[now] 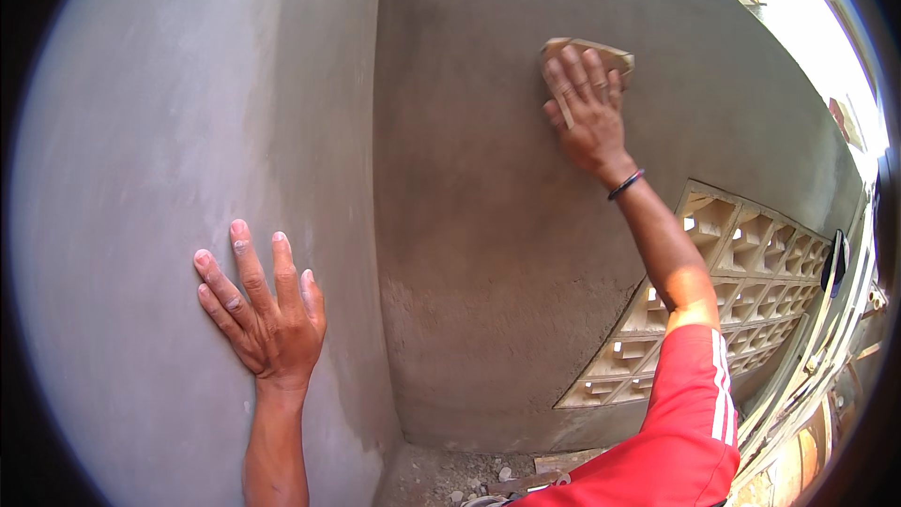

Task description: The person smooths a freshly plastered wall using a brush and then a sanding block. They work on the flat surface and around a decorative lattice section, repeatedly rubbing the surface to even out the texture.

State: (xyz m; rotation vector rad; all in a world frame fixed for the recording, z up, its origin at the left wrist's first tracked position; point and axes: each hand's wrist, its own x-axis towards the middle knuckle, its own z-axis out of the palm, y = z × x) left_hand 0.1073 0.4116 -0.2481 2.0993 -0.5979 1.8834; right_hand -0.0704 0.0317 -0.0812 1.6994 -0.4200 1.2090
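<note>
Your right hand (587, 108) is high in the upper right of the frame, fingers pressed together and laid flat over a small wooden float (589, 54), pinning it against the darker plastered wall (488, 225). The float sits directly under your fingertips, its long axis running roughly left to right with a slight tilt, and only its top edge and right corner show past your fingers. Your left hand (263, 314) is well apart in the lower left, fingers spread and palm flat on the lighter wall (169, 131) on the other side of the inside corner, holding nothing. Below your right forearm lies a panel of pale ventilation blocks (741, 272), and rubble (479, 481) litters the floor at the corner's foot
</note>
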